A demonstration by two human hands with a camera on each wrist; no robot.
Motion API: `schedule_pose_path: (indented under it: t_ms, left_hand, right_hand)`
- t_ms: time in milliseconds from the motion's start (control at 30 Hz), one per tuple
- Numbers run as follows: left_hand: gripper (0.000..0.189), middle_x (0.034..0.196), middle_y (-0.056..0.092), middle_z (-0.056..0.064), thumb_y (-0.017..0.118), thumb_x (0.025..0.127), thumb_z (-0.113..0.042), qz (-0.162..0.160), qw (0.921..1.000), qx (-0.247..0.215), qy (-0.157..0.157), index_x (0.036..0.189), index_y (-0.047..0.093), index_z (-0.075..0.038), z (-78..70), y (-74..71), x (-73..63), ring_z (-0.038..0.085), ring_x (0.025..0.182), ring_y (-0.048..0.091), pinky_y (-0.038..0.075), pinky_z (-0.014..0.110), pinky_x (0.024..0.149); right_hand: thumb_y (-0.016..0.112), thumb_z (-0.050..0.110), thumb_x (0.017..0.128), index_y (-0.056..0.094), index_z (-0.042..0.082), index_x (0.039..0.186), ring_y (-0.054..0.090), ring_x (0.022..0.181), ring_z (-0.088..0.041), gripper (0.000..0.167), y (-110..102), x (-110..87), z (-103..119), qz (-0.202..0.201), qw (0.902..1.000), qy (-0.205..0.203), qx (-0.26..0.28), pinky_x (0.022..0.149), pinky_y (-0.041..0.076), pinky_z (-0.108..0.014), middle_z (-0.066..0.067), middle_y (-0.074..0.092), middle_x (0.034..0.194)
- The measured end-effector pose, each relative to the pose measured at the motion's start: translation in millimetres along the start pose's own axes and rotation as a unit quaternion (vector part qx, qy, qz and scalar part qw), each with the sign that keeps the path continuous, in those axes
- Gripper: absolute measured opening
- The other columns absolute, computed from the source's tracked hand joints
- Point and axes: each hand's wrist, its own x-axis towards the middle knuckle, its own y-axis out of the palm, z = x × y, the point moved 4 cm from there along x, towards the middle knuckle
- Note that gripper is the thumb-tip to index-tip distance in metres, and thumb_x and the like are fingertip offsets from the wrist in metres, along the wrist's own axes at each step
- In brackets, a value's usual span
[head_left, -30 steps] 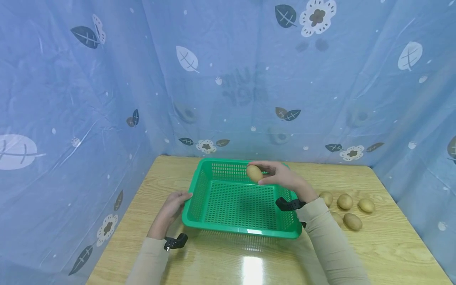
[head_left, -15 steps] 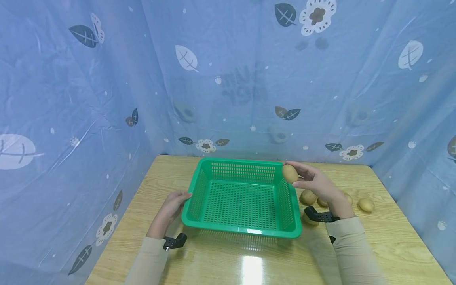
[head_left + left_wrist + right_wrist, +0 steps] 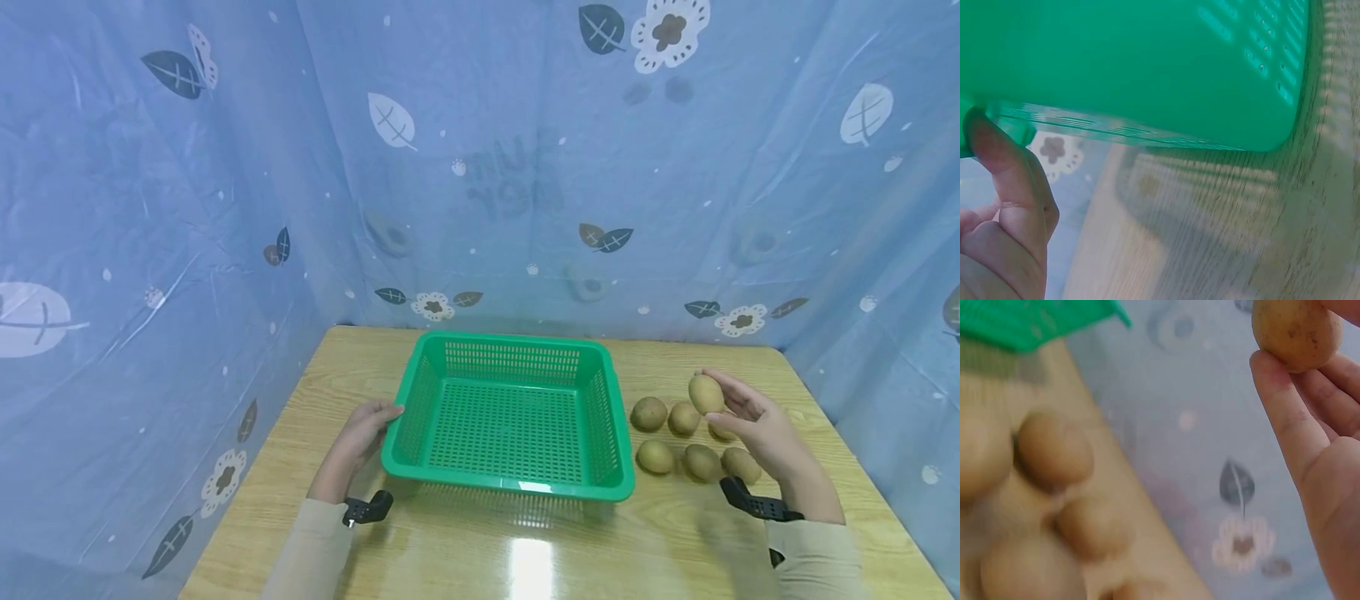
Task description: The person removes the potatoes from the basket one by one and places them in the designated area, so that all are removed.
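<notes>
A green plastic basket [image 3: 465,481] with slotted walls stands on the table, its inside bare. My left hand [image 3: 363,433] grips the basket's left rim between thumb and fingers; the left wrist view shows curled fingers [image 3: 1007,156] at the green edge. In my right hand [image 3: 776,442] a potato [image 3: 705,394] is pinched between thumb and fingertips, raised over the right part of the table. Seen from the right wrist, this potato has small brown specks. Below it, several other potatoes [image 3: 701,462] lie in two rough rows right of the basket, one partly hidden by the hand.
The wood-grain table [image 3: 442,550] ends at the back and sides near a blue patterned curtain [image 3: 525,208]. Glare shows on the table in front of the basket. Black camera straps circle both wrists.
My right hand has carried the potato from above the basket rightward, out over the other potatoes. The left hand and the basket have stayed in place.
</notes>
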Motion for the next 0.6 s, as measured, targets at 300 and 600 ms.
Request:
schedule_pose_path:
  t_ms: [300,600]
  left_hand:
    - [0.037,0.094,0.066,0.014,0.05,0.098,-0.021,0.0,1.0,-0.001,0.0,0.11,0.056,0.013,-0.5,0.5,-1.0,0.018,0.081,0.066,0.055,0.028,0.076]
    - [0.037,0.093,0.066,0.014,0.049,0.098,-0.02,0.011,0.9999,-0.001,0.001,0.111,0.055,0.015,-0.7,1.4,1.7,0.019,0.081,0.066,0.055,0.028,0.076]
  right_hand:
    - [0.045,-0.002,0.097,0.017,0.014,0.152,0.04,0.114,0.023,0.064,-42.0,-55.2,-37.2,-0.058,0.9958,0.06,0.037,0.085,0.038,0.0,0.017,0.016,0.155]
    - [0.05,0.008,0.098,0.012,0.02,0.153,0.041,0.102,0.024,0.068,-60.9,-93.8,-74.0,-0.123,0.9818,0.144,0.022,0.079,0.039,0.0,0.025,0.017,0.15]
